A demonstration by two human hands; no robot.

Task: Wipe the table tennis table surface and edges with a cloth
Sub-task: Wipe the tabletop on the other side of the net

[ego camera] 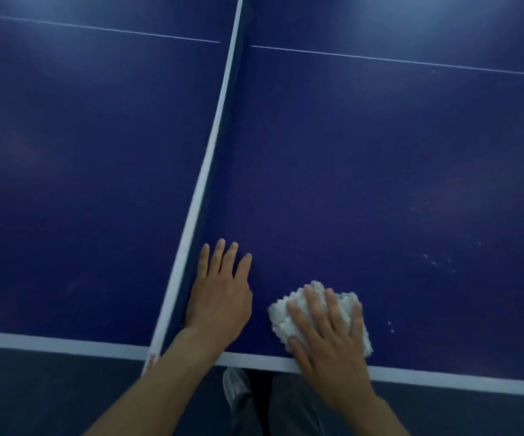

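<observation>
A dark blue table tennis table (364, 171) fills the view, with a white stripe along its near edge. A white textured cloth (281, 319) lies on the right half, close to that near edge. My right hand (326, 338) presses flat on the cloth with straight, spread fingers, its heel over the white edge stripe. My left hand (222, 291) rests flat on the bare surface, fingers straight, just right of the net (204, 184) and a little left of the cloth.
The net with its white top band runs from the near edge away to the top of the view, splitting the table in two. White specks (437, 259) dot the right half. Below the near edge are dark floor, my trouser legs and a grey shoe (235, 388).
</observation>
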